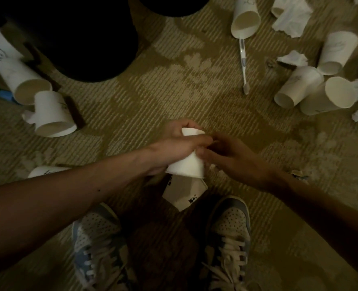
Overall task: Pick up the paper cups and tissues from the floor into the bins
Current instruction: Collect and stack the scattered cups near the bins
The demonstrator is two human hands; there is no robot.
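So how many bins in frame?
2. One large dark bin upper left, a second bin cut off by the top edge. Others may be out of view.

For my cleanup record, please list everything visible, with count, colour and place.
White paper cups lying on the floor: at least nine, white, left, right and near the shoes.
Held white paper cup: one, white, centre.
Crumpled white tissues: at least three, white, mostly right.
Plastic toothbrush: one, white-grey, right of centre.
Dark round bins: two, black, top.
Striped carpet: one, beige, underneath.
Lace-up shoes: two, white and blue, bottom.
Left hand: grips the held cup.
Right hand: fingertips at that cup.
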